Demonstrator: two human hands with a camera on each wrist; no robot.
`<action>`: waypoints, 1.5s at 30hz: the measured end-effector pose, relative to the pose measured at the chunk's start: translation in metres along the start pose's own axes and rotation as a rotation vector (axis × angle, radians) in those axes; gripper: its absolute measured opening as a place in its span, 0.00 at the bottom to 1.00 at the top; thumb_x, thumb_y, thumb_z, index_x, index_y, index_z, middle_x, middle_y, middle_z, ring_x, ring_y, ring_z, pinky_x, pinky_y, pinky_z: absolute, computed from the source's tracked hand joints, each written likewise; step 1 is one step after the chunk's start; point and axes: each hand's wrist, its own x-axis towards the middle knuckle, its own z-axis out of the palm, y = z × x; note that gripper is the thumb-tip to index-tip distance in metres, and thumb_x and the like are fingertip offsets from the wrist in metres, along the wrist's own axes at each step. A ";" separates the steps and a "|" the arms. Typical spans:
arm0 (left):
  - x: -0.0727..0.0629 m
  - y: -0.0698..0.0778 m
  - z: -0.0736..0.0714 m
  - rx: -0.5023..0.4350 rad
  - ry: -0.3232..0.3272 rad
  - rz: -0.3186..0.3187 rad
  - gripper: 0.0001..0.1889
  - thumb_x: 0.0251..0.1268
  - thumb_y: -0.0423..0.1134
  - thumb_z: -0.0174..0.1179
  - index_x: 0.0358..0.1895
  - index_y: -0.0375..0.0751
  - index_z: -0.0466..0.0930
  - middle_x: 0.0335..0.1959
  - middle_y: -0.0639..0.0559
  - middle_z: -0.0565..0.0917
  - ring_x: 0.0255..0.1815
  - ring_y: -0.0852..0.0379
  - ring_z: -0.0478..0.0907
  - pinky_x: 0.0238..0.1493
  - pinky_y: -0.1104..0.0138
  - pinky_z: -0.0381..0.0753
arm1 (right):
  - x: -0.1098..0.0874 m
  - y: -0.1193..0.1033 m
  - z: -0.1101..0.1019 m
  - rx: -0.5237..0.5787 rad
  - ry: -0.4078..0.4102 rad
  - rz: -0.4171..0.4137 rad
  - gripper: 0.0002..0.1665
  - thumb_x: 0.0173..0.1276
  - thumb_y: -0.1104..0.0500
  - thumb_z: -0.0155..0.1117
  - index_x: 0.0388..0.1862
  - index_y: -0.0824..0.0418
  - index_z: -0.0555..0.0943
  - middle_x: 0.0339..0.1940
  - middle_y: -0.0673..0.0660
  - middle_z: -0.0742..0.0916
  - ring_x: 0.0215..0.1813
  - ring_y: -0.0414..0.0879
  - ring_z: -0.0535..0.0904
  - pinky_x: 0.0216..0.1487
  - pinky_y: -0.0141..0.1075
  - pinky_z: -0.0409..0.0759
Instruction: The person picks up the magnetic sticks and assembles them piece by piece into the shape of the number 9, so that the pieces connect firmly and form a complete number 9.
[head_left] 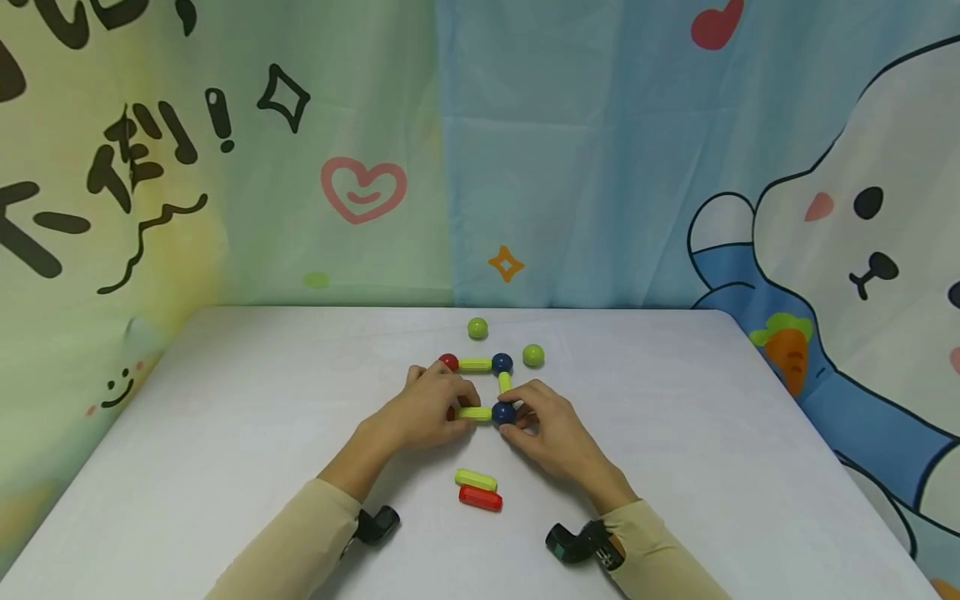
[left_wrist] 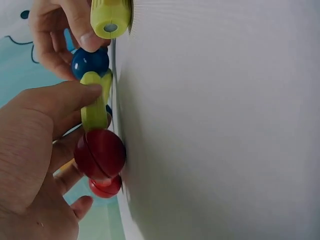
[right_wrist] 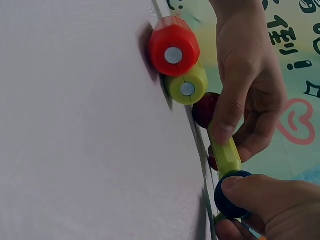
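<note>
The left hand point(head_left: 431, 408) is grasping the near rod point(head_left: 475, 413), its thumb pressing one side and its fingers bending behind the other. Beside these fingers, the far red ball point(head_left: 448, 362) is capping the left end of the far rod point(head_left: 475, 364), while the near red ball point(left_wrist: 100, 154), dark, glossy and ringed by a seam, is capping the near rod's left end. The near rod is occupying the middle of the white table point(head_left: 262, 392), its long axis running left to right and its right end pointing at the near navy ball point(head_left: 504, 413). It is showing a yellow-green, faceted, stubby body. The far rod is running roughly parallel beyond it in matching colour. Nearer the person, a loose yellow-green rod point(head_left: 476, 480) and a loose red rod point(head_left: 481, 498) are lying side by side, their right ends slanting nearer, grey discs showing in their ends. Beyond the far rod, a green ball point(head_left: 477, 328) is resting. Farther right, the joining rod point(head_left: 505, 382) is running away from the person between the near navy ball and the far navy ball point(head_left: 502, 363), both shining smoothly; together the pieces are forming an angular C opening leftward. A second green ball point(head_left: 533, 356) is sitting just right of the far navy ball. The right hand point(head_left: 555, 429) is pinching the near navy ball between thumb and finger.
</note>
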 end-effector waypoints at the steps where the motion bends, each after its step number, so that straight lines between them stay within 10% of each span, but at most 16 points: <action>1: 0.001 0.001 0.001 0.006 -0.003 -0.003 0.07 0.64 0.45 0.70 0.44 0.56 0.87 0.40 0.66 0.86 0.55 0.57 0.70 0.54 0.53 0.60 | 0.000 0.000 0.000 0.005 -0.001 0.002 0.22 0.64 0.66 0.75 0.56 0.59 0.81 0.48 0.52 0.83 0.44 0.46 0.85 0.49 0.38 0.86; 20: 0.006 0.004 0.005 -0.002 -0.031 0.005 0.10 0.67 0.52 0.69 0.46 0.56 0.87 0.44 0.64 0.87 0.58 0.53 0.70 0.59 0.47 0.59 | 0.012 0.005 -0.005 -0.018 -0.015 0.007 0.27 0.65 0.68 0.65 0.64 0.63 0.75 0.53 0.59 0.83 0.45 0.45 0.83 0.50 0.41 0.84; 31: 0.007 0.004 0.005 -0.002 -0.032 -0.001 0.10 0.67 0.52 0.69 0.47 0.56 0.87 0.45 0.63 0.87 0.59 0.53 0.70 0.57 0.48 0.59 | 0.032 0.002 -0.005 -0.117 0.118 0.286 0.13 0.74 0.51 0.64 0.49 0.58 0.85 0.37 0.53 0.88 0.38 0.44 0.82 0.45 0.42 0.81; 45: 0.007 0.008 0.004 -0.018 -0.039 0.014 0.10 0.68 0.51 0.68 0.47 0.54 0.87 0.45 0.61 0.87 0.57 0.52 0.70 0.56 0.49 0.60 | 0.055 0.011 0.004 -0.170 0.122 0.399 0.19 0.69 0.43 0.70 0.30 0.57 0.89 0.21 0.47 0.85 0.28 0.43 0.77 0.31 0.35 0.71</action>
